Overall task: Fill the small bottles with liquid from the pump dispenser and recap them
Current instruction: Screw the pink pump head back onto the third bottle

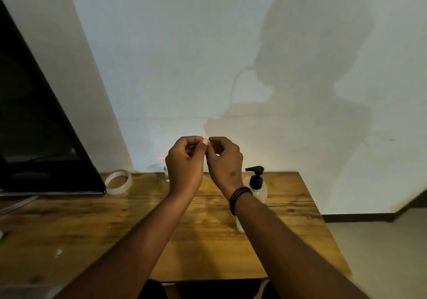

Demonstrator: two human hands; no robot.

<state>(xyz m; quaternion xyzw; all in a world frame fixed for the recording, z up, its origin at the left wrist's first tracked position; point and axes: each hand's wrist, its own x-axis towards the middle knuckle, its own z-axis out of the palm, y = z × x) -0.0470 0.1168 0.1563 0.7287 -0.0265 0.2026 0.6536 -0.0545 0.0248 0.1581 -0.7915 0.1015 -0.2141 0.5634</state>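
**Hands raised, fingertips meeting over table**

Your left hand point(184, 160) & right hand point(225, 160) curl, tips touching at a small pale item point(205, 140); can't tell what; pump point(256, 182) stands on table point(92, 218) by right wrist; small bottle point(239, 225) partly hidden under right forearm; tape point(118, 181) far left.

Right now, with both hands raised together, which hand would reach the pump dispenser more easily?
Probably the right hand. The pump dispenser stands just beside the right wrist, on the right part of the wooden table. The left hand is farther away and would have to cross over the right arm.
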